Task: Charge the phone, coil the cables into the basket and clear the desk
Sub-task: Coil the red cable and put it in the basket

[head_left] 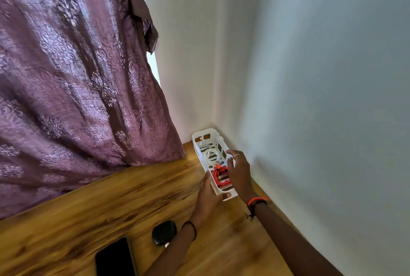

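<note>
Basket, white cable and red cable coiled inside, left hand gripping it

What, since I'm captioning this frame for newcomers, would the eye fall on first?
The purple patterned curtain filling the upper left draws the eye first. Next comes the white basket in the far corner of the wooden desk, holding a white cable coil and a bright orange cable coil, with the left hand gripping its near end and the right hand at its right side.
</note>
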A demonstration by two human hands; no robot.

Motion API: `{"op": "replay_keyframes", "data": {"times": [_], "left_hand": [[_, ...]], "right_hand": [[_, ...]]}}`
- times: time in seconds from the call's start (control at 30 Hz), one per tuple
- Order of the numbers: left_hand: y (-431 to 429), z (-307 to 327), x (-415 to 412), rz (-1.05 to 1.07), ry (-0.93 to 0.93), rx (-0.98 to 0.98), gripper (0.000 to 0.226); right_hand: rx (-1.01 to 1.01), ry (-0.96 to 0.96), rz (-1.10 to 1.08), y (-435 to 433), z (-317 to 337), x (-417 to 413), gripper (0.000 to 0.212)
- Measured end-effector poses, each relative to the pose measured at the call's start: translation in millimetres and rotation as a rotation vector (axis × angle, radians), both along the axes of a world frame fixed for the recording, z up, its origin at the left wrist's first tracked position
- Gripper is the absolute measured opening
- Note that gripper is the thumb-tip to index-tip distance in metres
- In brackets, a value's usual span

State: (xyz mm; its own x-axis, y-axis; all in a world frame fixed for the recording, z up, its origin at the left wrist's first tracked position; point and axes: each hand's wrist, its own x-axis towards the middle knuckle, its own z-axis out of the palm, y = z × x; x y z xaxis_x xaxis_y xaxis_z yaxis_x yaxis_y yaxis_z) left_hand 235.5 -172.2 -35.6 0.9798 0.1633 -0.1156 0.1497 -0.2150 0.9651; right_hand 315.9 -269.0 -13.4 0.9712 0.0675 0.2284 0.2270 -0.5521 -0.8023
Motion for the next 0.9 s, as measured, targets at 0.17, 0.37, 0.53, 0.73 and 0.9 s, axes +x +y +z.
{"op": "replay_keyframes", "data": {"times": [0.17, 0.37, 0.53, 0.73, 0.9], "left_hand": [[-15, 8, 14, 0.082, 0.013, 0.072, 0.089], [-26, 15, 33, 0.119, 0.012, 0.102, 0.090], [-27, 16, 36, 0.134, 0.012, 0.131, 0.090], [-27, 21, 32, 0.104, 0.041, 0.169, 0.088], [-17, 26, 25, 0.079, 0.102, 0.250, 0.087]], "right_hand": [[-0.062, 0.000, -0.007, -9, -5, 1, 0.025], [-0.098, -0.073, -0.014, -20, 1, 5, 0.028], [-0.096, -0.062, -0.008, -24, 4, 3, 0.026], [-0.139, -0.037, 0.005, -26, 8, -6, 0.027], [-0.169, -0.079, -0.009, -30, 16, -18, 0.023]]}}
